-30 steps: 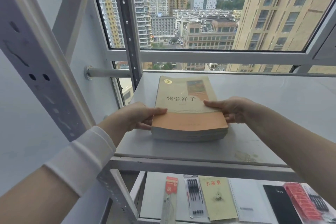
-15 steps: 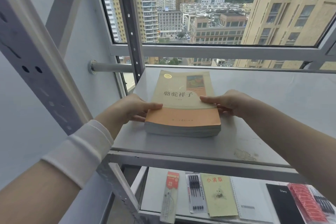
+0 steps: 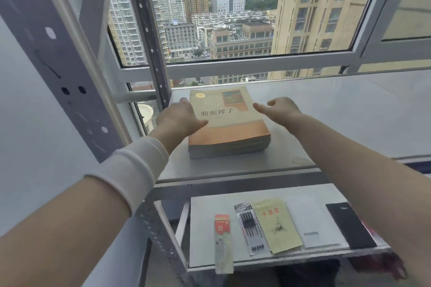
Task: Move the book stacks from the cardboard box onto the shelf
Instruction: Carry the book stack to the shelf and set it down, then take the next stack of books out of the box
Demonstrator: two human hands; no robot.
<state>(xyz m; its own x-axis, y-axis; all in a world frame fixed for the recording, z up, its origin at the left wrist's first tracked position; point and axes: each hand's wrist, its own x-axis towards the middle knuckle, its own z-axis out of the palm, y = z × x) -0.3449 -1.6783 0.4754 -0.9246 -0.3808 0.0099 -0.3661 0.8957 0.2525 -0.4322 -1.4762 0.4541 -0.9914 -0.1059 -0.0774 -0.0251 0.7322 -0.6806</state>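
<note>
A stack of books (image 3: 229,124) with a beige and orange cover lies flat on the grey top shelf (image 3: 331,114), near its left end and close to the window. My left hand (image 3: 180,117) hovers at the stack's left edge with fingers spread; its thumb reaches over the cover. My right hand (image 3: 278,109) is just off the stack's right edge, fingers apart, holding nothing. The cardboard box is out of view.
A perforated metal upright (image 3: 149,37) stands behind the stack's left corner, another upright (image 3: 53,58) nearer on the left. The lower shelf (image 3: 203,228) holds a ruler pack (image 3: 222,240), a pen pack (image 3: 251,228), a yellow booklet (image 3: 276,225), a white notebook (image 3: 312,221) and a black diary (image 3: 349,225).
Both hands gripped the stack's sides and slid it back toward the window. Now the fingers have come off the sides and the stack rests alone on the shelf.
</note>
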